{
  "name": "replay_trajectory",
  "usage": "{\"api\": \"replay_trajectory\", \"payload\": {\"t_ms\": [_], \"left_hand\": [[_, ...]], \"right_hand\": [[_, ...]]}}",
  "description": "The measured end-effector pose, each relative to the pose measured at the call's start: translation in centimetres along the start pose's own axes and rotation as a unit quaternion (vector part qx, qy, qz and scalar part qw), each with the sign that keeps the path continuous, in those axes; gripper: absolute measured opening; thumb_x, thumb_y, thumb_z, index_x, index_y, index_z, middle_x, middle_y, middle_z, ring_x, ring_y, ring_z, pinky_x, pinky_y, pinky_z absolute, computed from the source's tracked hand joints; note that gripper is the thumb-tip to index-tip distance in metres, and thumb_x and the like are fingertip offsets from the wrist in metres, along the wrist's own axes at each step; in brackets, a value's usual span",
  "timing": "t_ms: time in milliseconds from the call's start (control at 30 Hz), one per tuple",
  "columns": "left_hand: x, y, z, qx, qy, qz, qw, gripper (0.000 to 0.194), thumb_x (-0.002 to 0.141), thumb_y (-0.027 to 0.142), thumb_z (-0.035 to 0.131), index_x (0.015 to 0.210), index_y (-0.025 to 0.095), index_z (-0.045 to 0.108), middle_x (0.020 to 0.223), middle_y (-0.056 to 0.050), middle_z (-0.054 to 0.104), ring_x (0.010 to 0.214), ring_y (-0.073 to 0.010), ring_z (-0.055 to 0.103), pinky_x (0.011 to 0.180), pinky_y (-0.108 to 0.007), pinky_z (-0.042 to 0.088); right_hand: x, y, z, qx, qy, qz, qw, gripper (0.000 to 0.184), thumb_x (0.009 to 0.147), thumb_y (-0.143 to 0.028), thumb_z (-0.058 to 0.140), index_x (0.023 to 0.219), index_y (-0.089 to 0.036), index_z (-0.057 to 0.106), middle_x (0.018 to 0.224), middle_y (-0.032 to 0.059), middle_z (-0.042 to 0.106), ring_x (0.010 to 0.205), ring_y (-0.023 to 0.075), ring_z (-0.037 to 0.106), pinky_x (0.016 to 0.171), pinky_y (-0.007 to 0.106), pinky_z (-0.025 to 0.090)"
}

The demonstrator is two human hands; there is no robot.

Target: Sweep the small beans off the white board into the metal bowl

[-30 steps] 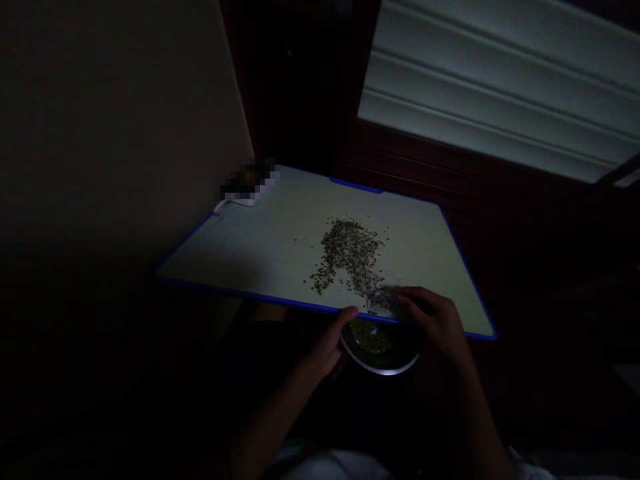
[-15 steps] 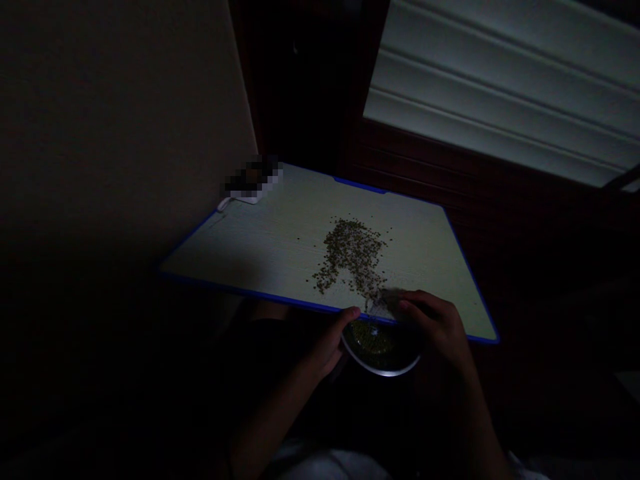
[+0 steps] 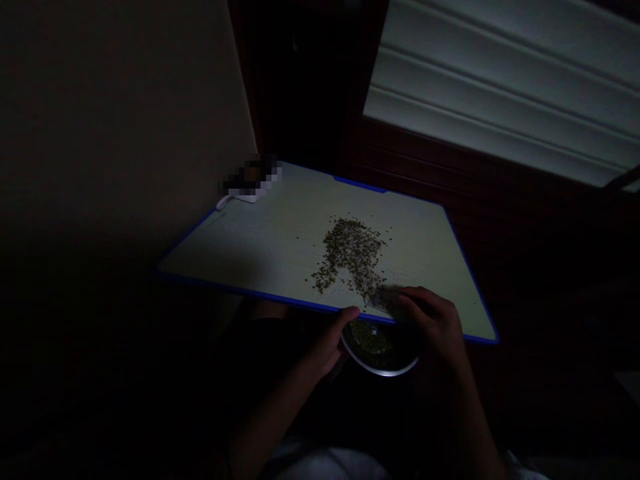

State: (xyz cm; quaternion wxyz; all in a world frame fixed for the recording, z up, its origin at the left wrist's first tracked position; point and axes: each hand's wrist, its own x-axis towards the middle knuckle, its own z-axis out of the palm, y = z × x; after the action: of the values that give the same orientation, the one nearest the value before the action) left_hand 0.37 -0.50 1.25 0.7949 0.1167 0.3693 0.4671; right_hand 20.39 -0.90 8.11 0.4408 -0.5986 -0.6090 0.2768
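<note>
A large pale rectangular board with a blue rim (image 3: 415, 230) fills the middle of the dim view, its near edge above the person's forearms. Small brownish grains (image 3: 350, 250) lie scattered in a loose patch near its middle, thinning into two arms toward the near edge. The left hand (image 3: 336, 341) has its thumb laid over that edge, with the other fingers lower, mostly hidden in shadow beside the bowl; whether they grip anything, I cannot tell. The right hand (image 3: 437, 320) is at the near edge, right of the grains, thumb and fingers bent close together beside a blurred greyish patch; whether they pinch something is unclear. Partly under the board sits a round dark bowl with a shiny pale rim (image 3: 387, 373), containing greenish grains (image 3: 370, 337). On the board's far left corner rests a white-edged object (image 3: 253, 195), mostly pixelated. Beyond stands a white slatted panel (image 3: 500, 87).
</note>
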Motion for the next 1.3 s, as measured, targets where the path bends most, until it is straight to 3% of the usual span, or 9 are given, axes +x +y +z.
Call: {"api": "replay_trajectory", "payload": {"t_ms": [167, 600, 1000, 1300], "left_hand": [[0.09, -0.03, 0.04, 0.000, 0.007, 0.003, 1.000, 0.038, 0.075, 0.026, 0.084, 0.109, 0.014, 0.075, 0.105, -0.011, 0.083, 0.099, -0.0288, 0.077, 0.097, -0.041, 0.057], [0.01, 0.08, 0.17, -0.007, 0.004, -0.011, 1.000, 0.024, 0.077, 0.025, 0.081, 0.098, 0.012, 0.078, 0.093, -0.009, 0.083, 0.087, -0.0242, 0.076, 0.089, -0.036, 0.059], [-0.22, 0.04, 0.33, -0.006, 0.010, 0.002, 1.000, 0.025, 0.079, 0.022, 0.079, 0.102, 0.012, 0.077, 0.096, -0.008, 0.084, 0.089, -0.0238, 0.077, 0.089, -0.034, 0.060], [-0.19, 0.14, 0.45, -0.023, 0.003, -0.003, 1.000, 0.019, 0.079, 0.021, 0.080, 0.097, 0.014, 0.078, 0.090, -0.006, 0.084, 0.082, -0.0206, 0.077, 0.081, -0.030, 0.060]], "right_hand": [[0.15, -0.25, 0.08, -0.011, -0.015, -0.013, 1.000, 0.021, 0.088, -0.043, 0.075, 0.099, -0.027, 0.082, 0.104, 0.0060, 0.082, 0.097, 0.0253, 0.076, 0.087, 0.037, 0.058], [-0.03, -0.63, -0.05, -0.013, -0.064, -0.026, 0.998, 0.019, 0.091, -0.040, 0.073, 0.104, -0.029, 0.082, 0.109, 0.0047, 0.081, 0.102, 0.0242, 0.075, 0.091, 0.036, 0.057], [-0.07, 0.24, 0.00, -0.013, -0.015, -0.043, 0.999, 0.017, 0.091, -0.040, 0.074, 0.101, -0.028, 0.081, 0.105, 0.0044, 0.081, 0.095, 0.0220, 0.075, 0.084, 0.034, 0.058], [0.05, -0.06, -0.08, -0.016, -0.045, -0.061, 0.997, 0.016, 0.091, -0.037, 0.074, 0.103, -0.029, 0.082, 0.109, 0.0049, 0.081, 0.100, 0.0225, 0.075, 0.088, 0.035, 0.057]]}}
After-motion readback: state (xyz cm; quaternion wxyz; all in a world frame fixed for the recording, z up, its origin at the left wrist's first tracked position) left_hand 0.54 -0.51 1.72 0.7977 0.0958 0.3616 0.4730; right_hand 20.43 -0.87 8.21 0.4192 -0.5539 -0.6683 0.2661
